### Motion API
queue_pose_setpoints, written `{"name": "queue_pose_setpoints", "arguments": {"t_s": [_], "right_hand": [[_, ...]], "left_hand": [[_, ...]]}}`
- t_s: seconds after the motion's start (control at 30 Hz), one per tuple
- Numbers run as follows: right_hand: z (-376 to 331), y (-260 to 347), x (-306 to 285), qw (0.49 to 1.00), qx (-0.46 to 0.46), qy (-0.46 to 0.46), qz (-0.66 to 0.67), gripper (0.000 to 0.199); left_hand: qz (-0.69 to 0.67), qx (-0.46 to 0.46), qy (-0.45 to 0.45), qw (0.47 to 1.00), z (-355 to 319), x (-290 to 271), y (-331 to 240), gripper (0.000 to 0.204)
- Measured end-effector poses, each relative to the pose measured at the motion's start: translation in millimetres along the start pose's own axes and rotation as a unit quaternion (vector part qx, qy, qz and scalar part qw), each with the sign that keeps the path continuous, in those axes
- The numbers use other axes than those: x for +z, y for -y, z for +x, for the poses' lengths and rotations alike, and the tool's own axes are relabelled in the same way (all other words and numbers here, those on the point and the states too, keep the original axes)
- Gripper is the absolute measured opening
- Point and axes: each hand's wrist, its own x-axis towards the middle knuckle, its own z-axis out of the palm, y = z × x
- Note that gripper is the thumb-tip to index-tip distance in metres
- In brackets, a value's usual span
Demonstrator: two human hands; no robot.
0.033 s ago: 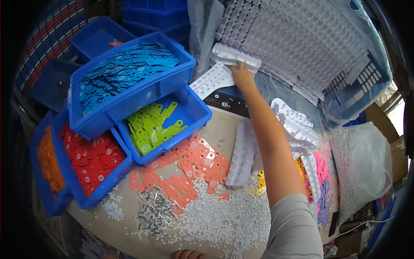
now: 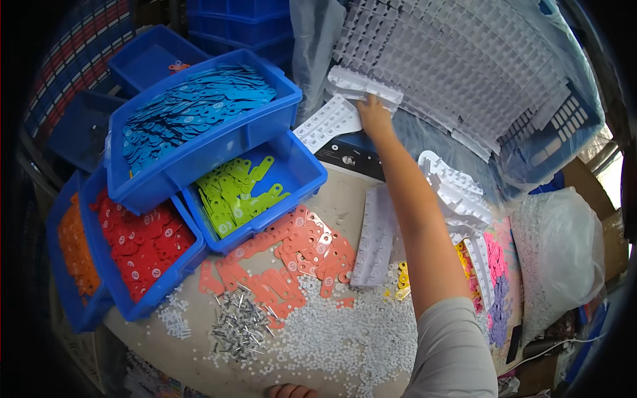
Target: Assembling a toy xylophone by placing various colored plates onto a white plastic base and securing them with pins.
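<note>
"While your right hand (image 2: 375, 118) is stretched out like that, has anything just changed?"

"Hardly. Against the instant before, only the view has shifted a touch; my fingers are at the same moulded white strip (image 2: 363, 83), so nothing has been lifted or set down"

"Have you got hold of it?"

"My fingertips are at its lower edge, but whether they're closed on it I cannot tell. It lies at the front of the stacked white strips (image 2: 458, 66), and a second white strip (image 2: 328, 124) is just left of my hand"

"And your left hand (image 2: 292, 392)?"

"Well apart from the right, at the near side of the table (image 2: 335, 199). Only its fingers show, so I cannot tell if it holds anything"

"What's round about?"

"Left of my forearm (image 2: 424, 252) lies a pale ridged strip (image 2: 373, 242), right of it a loose pile of white strips (image 2: 451, 190). Nearer me spread small white discs (image 2: 345, 338), with metal pins (image 2: 242, 325) and coral tabs (image 2: 318, 259) beside them. Farther left, blue bins (image 2: 219, 152) hold blue tabs (image 2: 192, 113), lime-green tabs (image 2: 229, 199) and red tabs (image 2: 142, 245)"
</note>
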Motion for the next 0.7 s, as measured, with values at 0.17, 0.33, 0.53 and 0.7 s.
{"name": "queue_pose_setpoints", "arguments": {"t_s": [0.17,0.33,0.53,0.7], "right_hand": [[-2,-1,-7,0.999,-0.001,-0.047,-0.001,0.023],[-1,0,-12,0.999,-0.011,-0.046,-0.013,0.022],[-8,-6,-36,0.99,-0.065,-0.074,-0.099,0.023],[-25,-9,-78,0.987,-0.052,-0.02,-0.151,0.016]], "left_hand": [[-0.003,-0.003,0.008,1.0,-3,1,-1,0.018],[-0.015,0.005,0.035,0.999,-6,-1,2,0.018],[-0.034,-0.002,0.013,0.999,-16,0,-1,0.029],[-0.086,-0.001,0.016,0.996,-22,2,2,0.033]]}}
